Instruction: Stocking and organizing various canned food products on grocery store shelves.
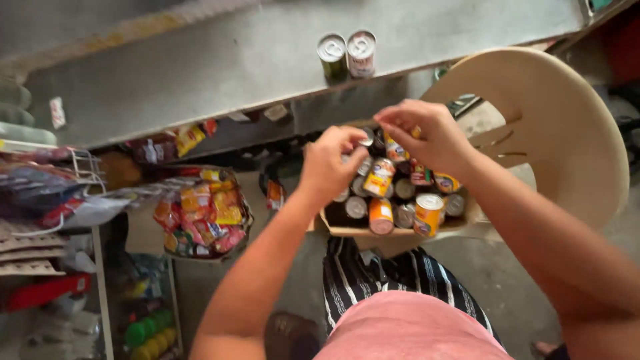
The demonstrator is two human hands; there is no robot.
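A: While both hands hover over the cardboard box (347, 230) of cans (380, 179), what does each grip?

B: Left hand (331, 162): fingers curled, contents not discernible. Right hand (427, 133): fingers pinched, apparently on a small yellow item. Box sits on the beige plastic chair (567, 127); two cans (348, 55) stand on the counter (220, 67).

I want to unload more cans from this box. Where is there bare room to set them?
The grey counter is bare left of the two upright cans and right of them toward the beige chair. The cardboard box is packed with cans under both hands; the shelves at left are crowded with snack packets.
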